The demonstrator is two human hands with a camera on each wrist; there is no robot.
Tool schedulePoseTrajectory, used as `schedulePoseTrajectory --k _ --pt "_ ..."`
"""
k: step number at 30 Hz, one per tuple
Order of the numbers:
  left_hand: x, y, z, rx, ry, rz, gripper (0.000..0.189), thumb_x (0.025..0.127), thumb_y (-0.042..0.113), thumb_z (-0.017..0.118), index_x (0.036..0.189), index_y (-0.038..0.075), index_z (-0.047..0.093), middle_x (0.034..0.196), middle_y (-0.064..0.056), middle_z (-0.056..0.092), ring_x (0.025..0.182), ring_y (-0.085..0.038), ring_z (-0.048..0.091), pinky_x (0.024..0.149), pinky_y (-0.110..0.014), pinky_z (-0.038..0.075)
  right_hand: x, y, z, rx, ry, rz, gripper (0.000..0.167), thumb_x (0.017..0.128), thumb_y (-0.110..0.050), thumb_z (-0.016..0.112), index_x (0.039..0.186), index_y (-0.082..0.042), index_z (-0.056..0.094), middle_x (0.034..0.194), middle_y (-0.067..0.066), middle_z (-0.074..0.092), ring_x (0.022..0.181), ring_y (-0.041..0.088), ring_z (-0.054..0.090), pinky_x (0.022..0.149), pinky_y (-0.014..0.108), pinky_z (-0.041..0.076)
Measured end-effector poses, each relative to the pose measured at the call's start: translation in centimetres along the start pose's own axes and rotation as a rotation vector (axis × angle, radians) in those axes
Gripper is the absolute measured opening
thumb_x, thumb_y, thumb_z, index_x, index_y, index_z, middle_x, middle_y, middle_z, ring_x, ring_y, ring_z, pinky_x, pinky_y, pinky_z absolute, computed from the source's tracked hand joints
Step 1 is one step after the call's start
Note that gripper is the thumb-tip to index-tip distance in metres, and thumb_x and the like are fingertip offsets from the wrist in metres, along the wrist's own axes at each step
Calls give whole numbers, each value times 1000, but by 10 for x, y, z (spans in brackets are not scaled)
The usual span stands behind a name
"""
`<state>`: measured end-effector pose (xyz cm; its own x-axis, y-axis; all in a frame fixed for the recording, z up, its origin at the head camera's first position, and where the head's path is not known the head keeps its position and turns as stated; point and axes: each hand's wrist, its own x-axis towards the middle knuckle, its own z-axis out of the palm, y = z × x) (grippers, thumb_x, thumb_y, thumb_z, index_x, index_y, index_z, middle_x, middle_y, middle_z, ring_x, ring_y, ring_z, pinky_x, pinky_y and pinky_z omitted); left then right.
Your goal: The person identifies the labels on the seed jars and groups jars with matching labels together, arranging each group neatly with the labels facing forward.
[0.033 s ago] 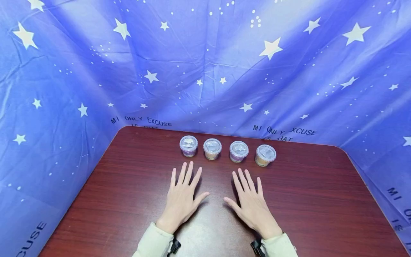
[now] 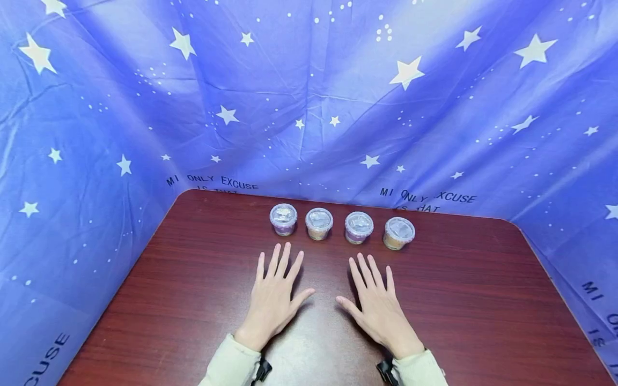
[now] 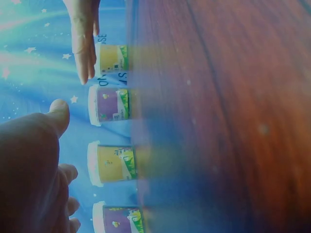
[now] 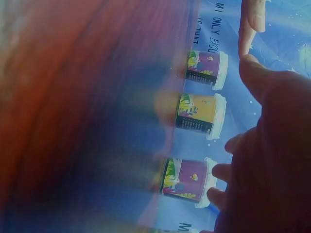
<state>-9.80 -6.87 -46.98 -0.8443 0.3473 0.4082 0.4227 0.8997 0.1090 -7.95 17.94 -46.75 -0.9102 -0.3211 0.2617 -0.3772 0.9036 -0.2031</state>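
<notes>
Several small lidded tubs stand in a row toward the back of the table. From left to right they are a purple tub [image 2: 284,220], a yellow tub [image 2: 319,224], a second purple tub [image 2: 359,228] and a second yellow tub [image 2: 399,234]. All have clear lids, and printed leaf patterns show on their sides in the wrist views. My left hand [image 2: 274,300], fingers straight and spread, is in front of the left pair. Palm down and holding nothing, my right hand [image 2: 379,308] lies before the right pair, its thumb toward the left one.
The dark red wood-grain table [image 2: 458,300] has rounded back corners. A blue cloth with white stars [image 2: 309,96] hangs behind it and along both sides, close to the table's back edge. Pale sleeves [image 2: 232,362] and black wrist straps [image 2: 388,371] show at the bottom.
</notes>
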Motion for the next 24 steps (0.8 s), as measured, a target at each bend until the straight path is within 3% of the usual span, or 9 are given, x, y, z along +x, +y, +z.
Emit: schedulePoseTrajectory --k 24 --pt "-3 -6 -3 10 4 14 77 90 63 57 150 16 45 156 -17 37 146 -37 31 118 -61 20 11 -11 2 59 -38 -2 81 96 -51 57 157 -7 25 161 15 28 150 35 20 118 63 15"
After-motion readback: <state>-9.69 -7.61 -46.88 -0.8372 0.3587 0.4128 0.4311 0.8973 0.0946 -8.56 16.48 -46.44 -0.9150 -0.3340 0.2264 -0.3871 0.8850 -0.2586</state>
